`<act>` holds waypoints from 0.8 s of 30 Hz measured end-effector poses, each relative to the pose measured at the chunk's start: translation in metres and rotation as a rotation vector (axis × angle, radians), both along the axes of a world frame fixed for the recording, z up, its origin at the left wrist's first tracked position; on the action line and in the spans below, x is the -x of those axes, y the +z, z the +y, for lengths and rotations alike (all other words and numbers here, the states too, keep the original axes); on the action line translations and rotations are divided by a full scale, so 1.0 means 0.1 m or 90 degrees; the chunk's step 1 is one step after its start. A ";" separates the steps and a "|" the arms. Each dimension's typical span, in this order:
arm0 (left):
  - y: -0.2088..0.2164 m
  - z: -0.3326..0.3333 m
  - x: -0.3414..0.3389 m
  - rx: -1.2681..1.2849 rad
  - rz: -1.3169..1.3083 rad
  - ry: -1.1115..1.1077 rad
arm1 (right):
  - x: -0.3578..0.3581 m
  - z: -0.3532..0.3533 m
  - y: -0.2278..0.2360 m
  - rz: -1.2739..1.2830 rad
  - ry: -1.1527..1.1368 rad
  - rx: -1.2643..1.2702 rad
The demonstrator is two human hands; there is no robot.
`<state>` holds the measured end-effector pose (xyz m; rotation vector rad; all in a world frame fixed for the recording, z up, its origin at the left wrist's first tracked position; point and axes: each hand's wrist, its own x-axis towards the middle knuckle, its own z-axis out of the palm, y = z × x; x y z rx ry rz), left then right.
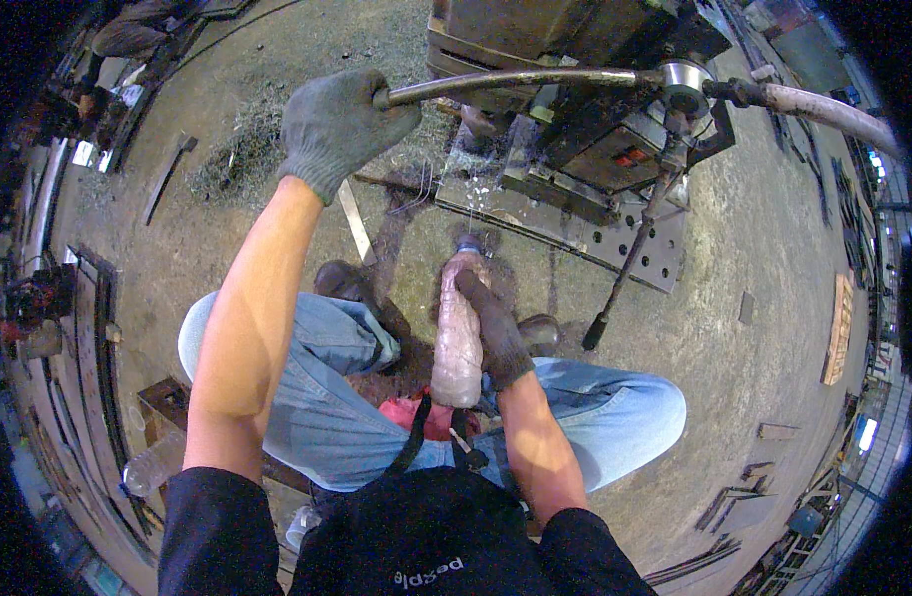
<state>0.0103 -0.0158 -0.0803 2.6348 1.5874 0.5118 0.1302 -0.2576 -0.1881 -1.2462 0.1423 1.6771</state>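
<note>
My left hand (339,129), in a grey knit glove, is closed around the end of a long metal lever (535,78). That bar runs right to a shiny round hub (684,85) on a heavy machine. A second lever arm with a black grip (597,328) hangs down from the hub. Between my knees, my right hand (496,328), in a dark glove, grips a cloudy plastic bottle (458,343) from its right side. Its blue-capped neck points away toward the machine's metal base plate (630,253), where white, wet-looking spots show. A thin line, perhaps liquid, rises from the cap.
Metal shavings (242,154) are heaped on the floor at the far left, near a flat metal strip (357,221). Long steel bars (83,348) lie along the left. An empty clear bottle (153,465) lies by my left side. A wooden piece (837,328) is at the right.
</note>
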 end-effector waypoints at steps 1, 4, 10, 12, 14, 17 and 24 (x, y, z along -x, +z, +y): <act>-0.01 0.01 0.00 -0.007 -0.002 0.000 | 0.00 -0.01 -0.04 0.017 -0.005 -0.011; -0.02 0.01 -0.01 -0.009 -0.008 0.000 | -0.01 -0.04 -0.22 -0.004 -0.025 -0.016; -0.01 0.01 -0.01 0.010 -0.001 0.014 | -0.02 -0.05 -0.27 -0.021 -0.013 -0.007; -0.02 0.02 0.00 0.011 -0.005 0.010 | -0.02 -0.05 -0.26 -0.014 -0.010 -0.008; -0.01 0.01 0.00 0.010 -0.006 0.005 | -0.02 -0.05 -0.26 0.007 -0.025 -0.022; 0.04 -0.02 -0.02 0.023 -0.005 0.004 | -0.01 -0.06 -0.27 0.023 -0.039 -0.044; 0.00 0.00 -0.01 0.000 -0.020 0.004 | -0.02 -0.04 -0.20 0.017 -0.024 -0.027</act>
